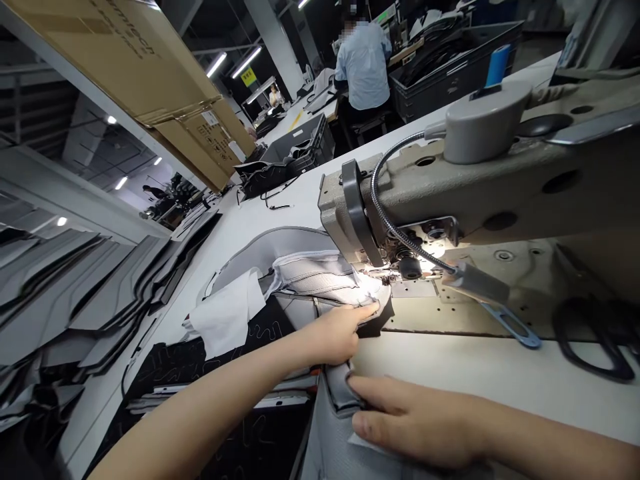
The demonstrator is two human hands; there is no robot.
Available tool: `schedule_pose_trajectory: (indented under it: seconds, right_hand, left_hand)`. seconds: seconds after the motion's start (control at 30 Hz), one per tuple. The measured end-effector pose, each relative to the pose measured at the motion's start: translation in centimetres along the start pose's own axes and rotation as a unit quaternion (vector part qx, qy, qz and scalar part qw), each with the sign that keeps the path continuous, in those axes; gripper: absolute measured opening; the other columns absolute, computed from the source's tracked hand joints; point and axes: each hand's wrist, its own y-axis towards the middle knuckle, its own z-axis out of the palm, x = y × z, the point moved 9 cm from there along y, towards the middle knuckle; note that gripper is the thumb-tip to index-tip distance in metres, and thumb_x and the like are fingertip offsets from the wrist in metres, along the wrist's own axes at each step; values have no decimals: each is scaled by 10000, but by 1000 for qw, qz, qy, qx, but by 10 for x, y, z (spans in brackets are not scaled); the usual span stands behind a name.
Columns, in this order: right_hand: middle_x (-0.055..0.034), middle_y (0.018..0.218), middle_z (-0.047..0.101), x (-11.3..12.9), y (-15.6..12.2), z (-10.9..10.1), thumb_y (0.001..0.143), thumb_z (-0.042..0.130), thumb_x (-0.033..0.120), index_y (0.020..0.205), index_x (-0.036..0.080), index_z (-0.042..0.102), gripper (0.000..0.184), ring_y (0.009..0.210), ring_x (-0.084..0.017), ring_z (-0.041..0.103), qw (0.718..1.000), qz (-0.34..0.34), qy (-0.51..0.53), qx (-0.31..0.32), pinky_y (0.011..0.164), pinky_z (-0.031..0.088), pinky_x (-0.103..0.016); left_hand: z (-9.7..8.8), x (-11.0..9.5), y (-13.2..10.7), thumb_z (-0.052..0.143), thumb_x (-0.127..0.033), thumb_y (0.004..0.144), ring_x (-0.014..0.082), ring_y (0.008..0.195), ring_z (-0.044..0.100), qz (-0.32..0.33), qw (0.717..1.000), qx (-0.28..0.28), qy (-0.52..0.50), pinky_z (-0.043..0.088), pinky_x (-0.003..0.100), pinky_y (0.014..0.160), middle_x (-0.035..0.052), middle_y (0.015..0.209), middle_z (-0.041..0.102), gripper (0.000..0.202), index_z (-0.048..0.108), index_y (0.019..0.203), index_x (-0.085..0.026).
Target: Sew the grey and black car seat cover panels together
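Your sewing machine (pixel 480 180) fills the right side, its grey arm reaching left to the needle head, where the lamp lights the plate. The long white tabletop (pixel 280 200) runs from you to the far end, and the grey cover (pixel 310 270) lies across it just left of the needle, its seam edge under the lit foot.

Your left hand (pixel 335 333) reaches in from the near left, forefinger stretched out and pressing the cover's edge right beside the foot, the other fingers curled under; it grips nothing. Your right hand (pixel 415 420) lies flat at the near edge, fingers (pixel 370 388) together and extended, holding down the folded near end of the cover.

To sew this well, I judge you should keep that forefinger clear of the needle, feed the edge straight, and let the right hand keep the trailing fabric smooth and flat.

A white cloth piece (pixel 227 313) sits on the cover's left, over black panels (pixel 180 363). Grey cut panels (pixel 75 300) are stacked further left. Black scissors (pixel 595 333) lie at the right on the machine bed. Far along the tabletop stand dark bins (pixel 300 143); cardboard boxes (pixel 130 60) sit on a shelf above. A person (pixel 363 63) in a pale shirt works at the far end, back turned to you.
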Motion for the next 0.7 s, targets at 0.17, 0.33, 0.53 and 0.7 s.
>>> schedule_pose_trajectory:
  seconds: [0.17, 0.33, 0.53, 0.7]
  right_hand:
    - [-34, 828, 597, -14, -21, -38, 828, 405, 94, 902, 182, 611, 236, 700, -159, 522, 901, -60, -387, -186, 630, 385, -266]
    - [-63, 732, 544, -28, -29, -54, 705, 484, 45, 1036, 75, 639, 367, 604, -182, 445, 743, -55, -598, -295, 517, 270, -320]
    - [-13, 681, 532, -36, -22, -60, 817, 536, 168, 1161, 102, 606, 357, 581, -155, 471, 751, -29, -583, -308, 502, 231, -330]
    - [-13, 678, 545, -38, -20, -62, 828, 535, 197, 1183, 117, 597, 370, 578, -150, 493, 752, -14, -586, -301, 490, 218, -329]
  left_hand:
    - [4, 7, 15, 363, -29, 736, 175, 1187, 518, 34, 993, -83, -82, 416, 323, 1024, -17, 1298, 550, 629, 535, 1292, -269]
    - [1, 4, 17, 376, -37, 723, 175, 1193, 515, 54, 990, -94, -95, 401, 320, 1042, -15, 1295, 547, 617, 550, 1280, -236]
    - [-8, -4, 25, 390, -41, 721, 210, 1186, 518, 69, 991, -97, -55, 445, 317, 982, 37, 1304, 546, 631, 505, 1321, -202]
    - [-13, -10, 26, 399, -62, 719, 243, 1023, 600, 52, 993, -103, -12, 496, 347, 861, 83, 1150, 639, 568, 547, 1254, -181]
